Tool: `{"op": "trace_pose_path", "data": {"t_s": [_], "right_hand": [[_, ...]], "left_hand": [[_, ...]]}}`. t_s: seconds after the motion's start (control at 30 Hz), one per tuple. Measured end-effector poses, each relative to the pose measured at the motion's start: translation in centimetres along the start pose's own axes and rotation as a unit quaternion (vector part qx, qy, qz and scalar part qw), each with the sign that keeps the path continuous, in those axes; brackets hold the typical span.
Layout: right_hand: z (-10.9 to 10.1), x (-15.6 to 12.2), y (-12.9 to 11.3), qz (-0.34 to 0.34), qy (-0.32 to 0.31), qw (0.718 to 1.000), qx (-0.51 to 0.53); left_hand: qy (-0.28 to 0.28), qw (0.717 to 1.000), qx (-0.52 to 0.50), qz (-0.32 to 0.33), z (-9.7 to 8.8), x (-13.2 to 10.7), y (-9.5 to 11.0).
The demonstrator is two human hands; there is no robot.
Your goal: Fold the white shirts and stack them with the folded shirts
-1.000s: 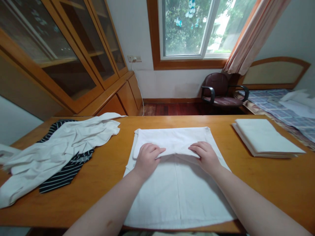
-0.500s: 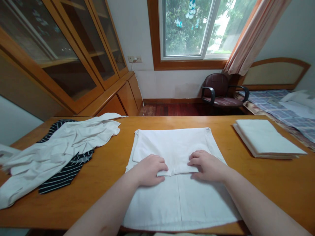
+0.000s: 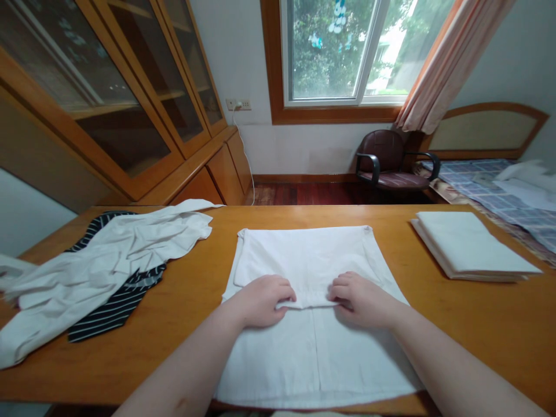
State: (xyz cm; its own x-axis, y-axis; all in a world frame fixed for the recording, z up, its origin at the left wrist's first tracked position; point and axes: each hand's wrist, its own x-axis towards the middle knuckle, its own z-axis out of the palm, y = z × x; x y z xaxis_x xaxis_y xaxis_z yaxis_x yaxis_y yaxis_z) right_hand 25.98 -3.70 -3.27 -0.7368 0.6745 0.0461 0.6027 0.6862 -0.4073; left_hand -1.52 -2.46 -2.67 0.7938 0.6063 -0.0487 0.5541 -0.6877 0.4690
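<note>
Both hands rest on a white garment (image 3: 313, 347) spread flat mid-table (image 3: 182, 301); the left hand (image 3: 260, 301) and right hand (image 3: 362, 298) have curled fingers pinching the near edge of its folded-over top layer. Left of it lies a loose heap of white and striped clothes (image 3: 99, 266); a folded white stack (image 3: 471, 243) sits far right.

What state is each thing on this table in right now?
white garment: flat, far part folded over toward the person.
left hand: grip shut on the fold's edge.
right hand: grip shut on the fold's edge.
clothes pile: crumpled, unfolded.
white stack: folded flat.
</note>
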Motion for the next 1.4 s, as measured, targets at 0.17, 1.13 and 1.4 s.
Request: {"op": "trace_pose_path", "data": {"t_s": [0.17,1.13,1.4], "right_hand": [[-0.1,-0.2,0.6,-0.006,0.003,0.999,0.047],[3.4,0.1,7.1,0.248,0.016,0.956,-0.155],[2.4,1.4,8.3,0.254,0.003,0.955,-0.15]], "left_hand": [[-0.013,0.996,-0.066,-0.055,-0.6,-0.1,-0.2],[0.025,0.945,0.135,-0.297,2.4,1.2,-5.8],[0.039,0.945,0.135,-0.295,2.1,2.6,-7.7]]}}
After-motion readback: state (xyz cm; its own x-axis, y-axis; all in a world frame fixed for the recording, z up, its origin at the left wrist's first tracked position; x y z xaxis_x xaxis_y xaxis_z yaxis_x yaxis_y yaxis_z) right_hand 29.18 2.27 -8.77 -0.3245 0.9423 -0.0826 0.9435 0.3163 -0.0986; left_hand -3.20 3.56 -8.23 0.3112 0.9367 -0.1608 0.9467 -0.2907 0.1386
